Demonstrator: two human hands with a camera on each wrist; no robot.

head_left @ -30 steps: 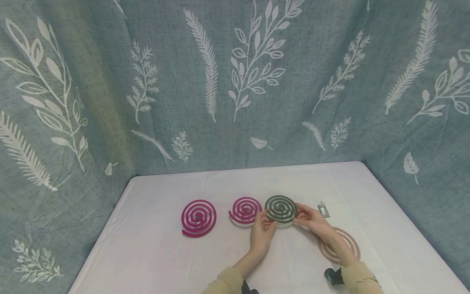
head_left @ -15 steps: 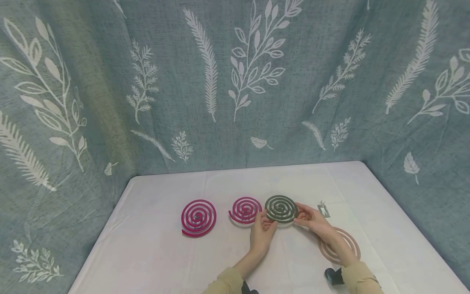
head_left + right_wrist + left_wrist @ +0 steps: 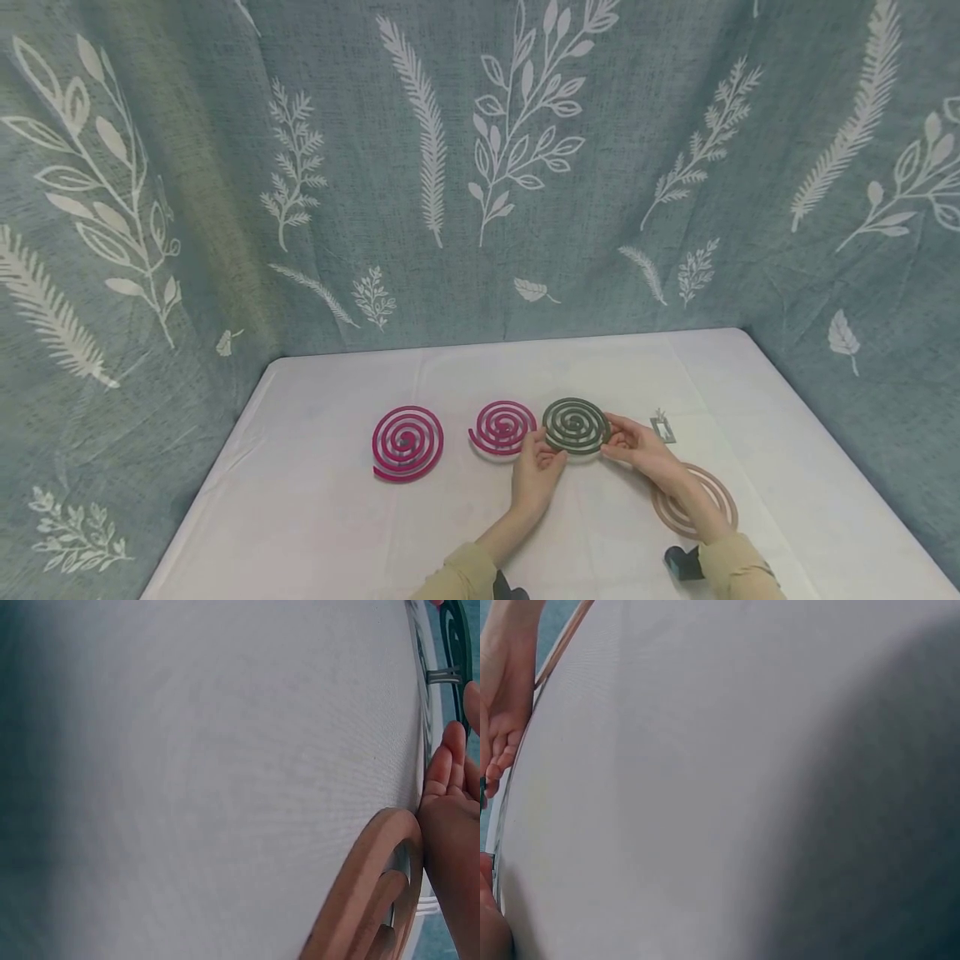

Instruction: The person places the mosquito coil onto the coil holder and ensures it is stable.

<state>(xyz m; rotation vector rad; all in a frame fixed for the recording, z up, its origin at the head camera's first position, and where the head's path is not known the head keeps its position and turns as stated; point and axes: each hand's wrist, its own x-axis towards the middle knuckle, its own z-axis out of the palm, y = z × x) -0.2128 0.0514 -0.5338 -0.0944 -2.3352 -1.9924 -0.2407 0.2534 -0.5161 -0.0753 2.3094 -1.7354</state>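
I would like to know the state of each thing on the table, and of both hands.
Green mosquito coil: raised above the table, pinched at its edge.
Left hand: holding that coil's left side.
Right hand: holding its right side.
Left magenta mosquito coil: not held.
Right magenta mosquito coil: not held.
Brown mosquito coil: not held, partly hidden.
Metal stand: bearing no coil.

blue-green curtain (image 3: 450, 287), white leaf prints (image 3: 530, 289); white-covered table (image 3: 315, 483) below
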